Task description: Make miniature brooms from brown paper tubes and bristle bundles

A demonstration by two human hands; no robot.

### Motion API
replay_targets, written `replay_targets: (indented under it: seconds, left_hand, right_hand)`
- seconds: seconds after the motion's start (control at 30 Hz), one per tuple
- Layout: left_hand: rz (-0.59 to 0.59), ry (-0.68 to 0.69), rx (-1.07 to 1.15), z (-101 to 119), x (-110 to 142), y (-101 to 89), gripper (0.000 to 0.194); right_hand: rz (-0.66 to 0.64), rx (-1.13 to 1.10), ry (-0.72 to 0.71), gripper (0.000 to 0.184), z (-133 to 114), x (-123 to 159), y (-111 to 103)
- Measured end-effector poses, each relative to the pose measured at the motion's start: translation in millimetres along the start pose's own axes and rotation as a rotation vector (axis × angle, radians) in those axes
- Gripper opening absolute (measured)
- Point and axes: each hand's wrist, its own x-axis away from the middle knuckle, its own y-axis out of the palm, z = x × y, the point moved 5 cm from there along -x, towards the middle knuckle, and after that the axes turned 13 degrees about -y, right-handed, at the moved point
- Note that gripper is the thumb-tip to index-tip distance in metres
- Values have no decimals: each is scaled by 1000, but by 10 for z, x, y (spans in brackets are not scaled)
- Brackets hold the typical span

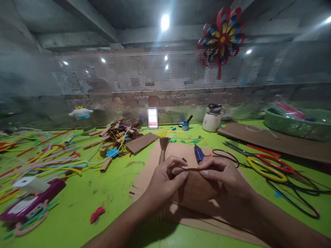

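Observation:
Fingertips of my left hand [165,181] and my right hand [226,174] pinch the upper edge of a brown paper piece [198,186], which curves down toward me. Just beyond my left hand a small brush-like bundle [163,148] with a brown paper handle and frayed tip points away; whether that hand also touches it is unclear. A dark blue glue gun [199,153] lies past my right fingers, partly hidden by them. Under both hands is a stack of brown paper sheets [148,168] on the green table [111,196].
Yellow- and red-handled scissors [266,168] and a black cable [307,210] lie right. Rolled paper pieces [113,134] are heaped back left. Left are colourful pipe cleaners [51,155] and a purple power strip [33,203]. A kettle [212,119] and green basket [287,124] stand behind.

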Motion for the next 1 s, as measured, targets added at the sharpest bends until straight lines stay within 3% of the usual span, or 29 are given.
replay_targets:
  seconds: [0.17,0.37,0.57,0.63,0.77,0.9,1.0]
  left_hand:
    - [71,6,8,9,19,-16,17]
    - [57,16,-13,-37,57,-37,9]
    - [117,355,-404,127,175,-29,9]
    - [118,375,-412,150,181,-25,9]
    - [71,168,-202,101,95,-42,8]
    - [-32,-66,-26,1,8,-5,25]
    - [-30,-232,16,-100,-28,1,43]
  right_hand:
    - [13,-8,18,8,-27,4,9]
    - [-24,-21,-7,6,-49,8,17]
    - [-91,0,-97,9,-84,14,-5]
    - [-107,-7,-116,9,-93,19,-3]
    - [-132,-10,-113,7,-82,25,0]
    - [-161,24,-111,5,-60,31,15]
    - [-175,69,-148,3,-72,34,40]
